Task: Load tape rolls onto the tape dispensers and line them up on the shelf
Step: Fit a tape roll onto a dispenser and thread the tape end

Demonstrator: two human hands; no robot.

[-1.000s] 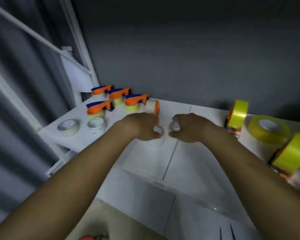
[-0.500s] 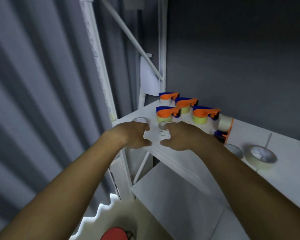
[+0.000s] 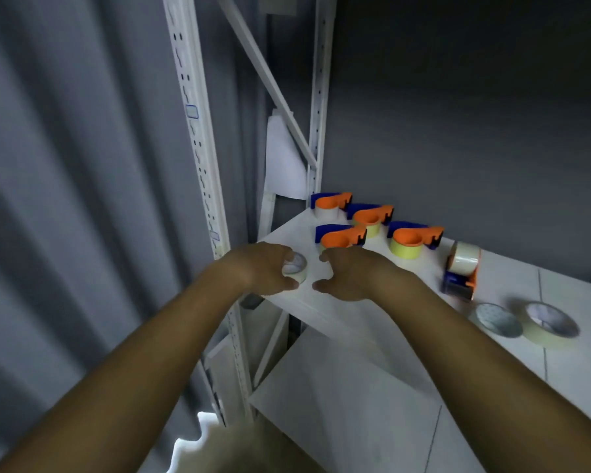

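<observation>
Left hand [image 3: 263, 268] curls round small tape roll [image 3: 294, 269] at front-left corner of white shelf [image 3: 406, 302]. Right hand [image 3: 352, 274] just beside roll, fingers curled, grip unclear. Four orange-blue dispensers [image 3: 343, 235] loaded, clustered behind hands. Fifth dispenser [image 3: 461, 271] upright, right of cluster. Two loose rolls [image 3: 526, 322] further right.

Dim, soft blur, wide-angle bending at edges
</observation>
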